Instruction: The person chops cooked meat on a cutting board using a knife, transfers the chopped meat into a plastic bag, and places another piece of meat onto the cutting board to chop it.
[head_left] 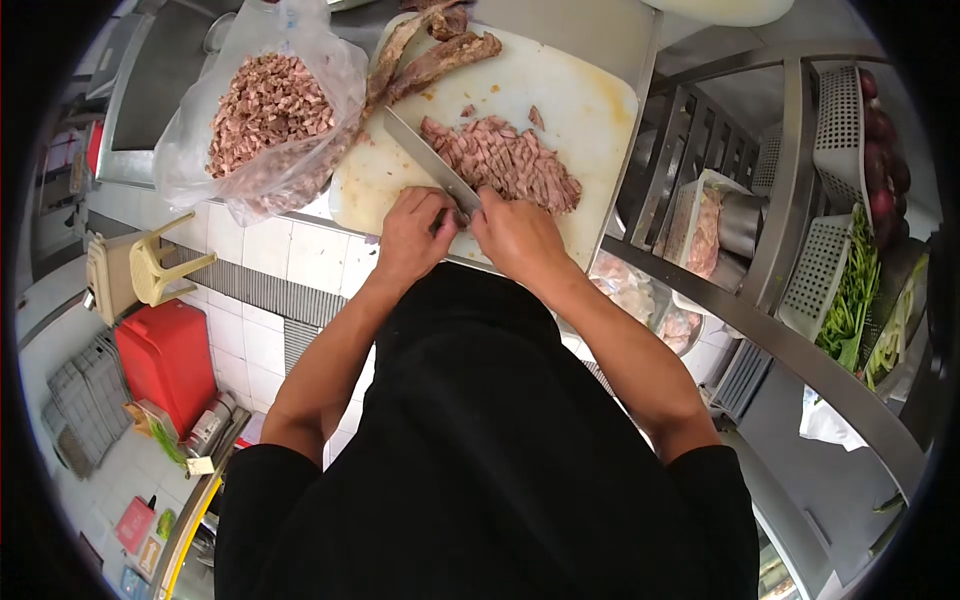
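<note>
My right hand (520, 237) is closed around the handle end of a broad-bladed knife (432, 160), whose blade points up and left across the white cutting board (590, 90). To the right of the blade lies a pile of chopped meat (510, 160). My left hand (412, 235) is at the board's near edge, left of the knife, its fingers curled in. A small dark piece shows between the two hands; what the left fingers hold is mostly hidden. Long browned strips of meat (445, 65) rest at the top of the board.
A clear plastic bag (180, 150) full of diced meat (270, 105) stands left of the board. At right, a metal rack (790, 150) holds perforated baskets (815, 270) with greens and red onions. A red bin (165, 350) and a cream stool (155, 265) are at lower left.
</note>
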